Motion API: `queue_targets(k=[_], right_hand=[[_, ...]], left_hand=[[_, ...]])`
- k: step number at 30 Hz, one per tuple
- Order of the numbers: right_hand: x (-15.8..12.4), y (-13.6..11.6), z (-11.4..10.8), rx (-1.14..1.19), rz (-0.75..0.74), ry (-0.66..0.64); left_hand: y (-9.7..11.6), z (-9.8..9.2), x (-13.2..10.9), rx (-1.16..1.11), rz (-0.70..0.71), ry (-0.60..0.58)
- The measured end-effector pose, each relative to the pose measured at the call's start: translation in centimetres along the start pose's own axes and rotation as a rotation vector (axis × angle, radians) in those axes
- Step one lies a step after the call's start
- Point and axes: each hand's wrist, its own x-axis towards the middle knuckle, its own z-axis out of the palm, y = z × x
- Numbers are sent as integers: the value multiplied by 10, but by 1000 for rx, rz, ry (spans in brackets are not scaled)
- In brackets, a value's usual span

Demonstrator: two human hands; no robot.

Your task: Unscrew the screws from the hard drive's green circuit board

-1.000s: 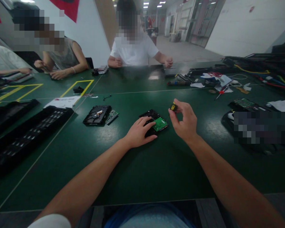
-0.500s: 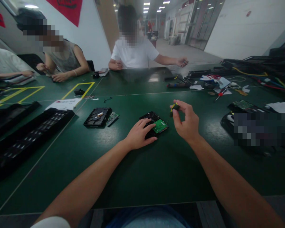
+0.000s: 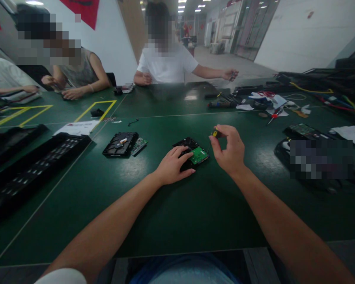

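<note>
In the head view, a hard drive point(image 3: 189, 142) lies on the green table with its green circuit board point(image 3: 200, 155) facing up. My left hand point(image 3: 175, 165) is laid across the drive and holds it: the index fingertip touches the board and the thumb lies along the near edge. My right hand point(image 3: 230, 150) pinches the black and yellow handle of a screwdriver point(image 3: 215, 133). Its thin shaft slants down to the board's right edge; the tip is too small to make out. Left of these are another hard drive point(image 3: 120, 144) and a loose circuit board point(image 3: 139, 146).
Long black slotted casings point(image 3: 41, 169) lie at the left, with a paper sheet point(image 3: 77, 127) behind. A red-handled screwdriver point(image 3: 273, 116) lies at the right near tools and scraps. A partly blurred dark pile point(image 3: 284, 152) stands nearer. Across the table sit several people point(image 3: 165, 65).
The screwdriver handle has turned between my right fingers, and that hand has shifted slightly left. My left hand stays on the hard drive. The person opposite has an arm reaching slightly further out.
</note>
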Motion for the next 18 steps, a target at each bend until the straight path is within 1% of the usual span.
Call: queue_targets(k=[4,9,13,15,18], right_hand=[[-3,4,1,-103,-11,69],[-1,-3,3,-77,-59,67],[1,-7,5,-98,-12,97],[1,-6,5,-74,7,76],[-2,-3,5,-12,15,12]], left_hand=[[0,-1,1,-10,-10,-4],[-1,0,1,-14,-2,0],[0,1,1,0,-5,5],[0,1,1,-5,-7,6],[0,1,1,-22,-5,5]])
